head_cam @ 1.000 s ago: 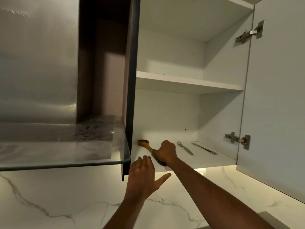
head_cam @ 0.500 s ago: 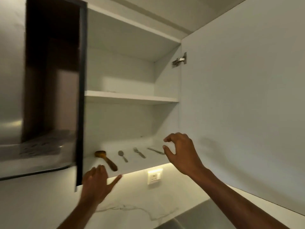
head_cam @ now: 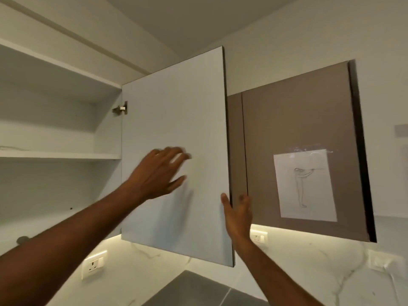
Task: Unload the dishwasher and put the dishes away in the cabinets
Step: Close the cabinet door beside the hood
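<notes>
Open cabinet [head_cam: 55, 133], door [head_cam: 176, 151] upright, swung outward

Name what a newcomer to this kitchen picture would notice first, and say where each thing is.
The white open cabinet door fills the middle, with the left hand spread blurred across it and the right hand at its free edge. To the right, a line drawing on paper is taped to a closed brown cabinet.
</notes>
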Action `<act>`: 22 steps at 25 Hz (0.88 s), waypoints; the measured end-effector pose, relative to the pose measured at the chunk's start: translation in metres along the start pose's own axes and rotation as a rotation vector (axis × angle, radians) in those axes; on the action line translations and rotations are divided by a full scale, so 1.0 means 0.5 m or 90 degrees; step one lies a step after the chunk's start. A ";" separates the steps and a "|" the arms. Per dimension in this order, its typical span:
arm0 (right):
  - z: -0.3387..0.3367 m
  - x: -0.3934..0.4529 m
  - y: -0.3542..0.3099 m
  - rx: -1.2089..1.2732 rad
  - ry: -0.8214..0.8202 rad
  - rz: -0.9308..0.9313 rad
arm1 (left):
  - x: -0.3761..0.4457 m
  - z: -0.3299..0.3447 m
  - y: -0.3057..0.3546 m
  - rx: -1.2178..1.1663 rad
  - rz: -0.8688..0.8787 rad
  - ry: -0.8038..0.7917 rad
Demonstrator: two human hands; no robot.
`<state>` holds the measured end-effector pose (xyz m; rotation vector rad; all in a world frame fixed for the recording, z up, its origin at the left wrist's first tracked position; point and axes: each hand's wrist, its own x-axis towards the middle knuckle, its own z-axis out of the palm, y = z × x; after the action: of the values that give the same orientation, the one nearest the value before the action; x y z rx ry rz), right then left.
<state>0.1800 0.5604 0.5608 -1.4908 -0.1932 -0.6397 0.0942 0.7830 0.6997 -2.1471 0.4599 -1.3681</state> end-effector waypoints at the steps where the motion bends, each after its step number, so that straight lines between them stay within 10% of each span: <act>1: -0.002 0.001 0.018 -0.003 -0.070 0.077 | 0.071 -0.022 0.046 0.014 0.035 0.006; 11: 0.062 -0.177 -0.011 0.163 -0.145 -0.065 | 0.177 -0.186 0.041 0.222 0.412 -0.222; 22: 0.550 -0.520 -0.126 0.073 -0.388 -0.321 | -0.265 -0.330 -0.292 0.521 0.014 -0.518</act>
<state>0.0066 0.8991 0.5130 -1.4975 -1.0825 -0.5358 -0.1124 0.9281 0.7488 -1.7479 -0.3475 -0.4219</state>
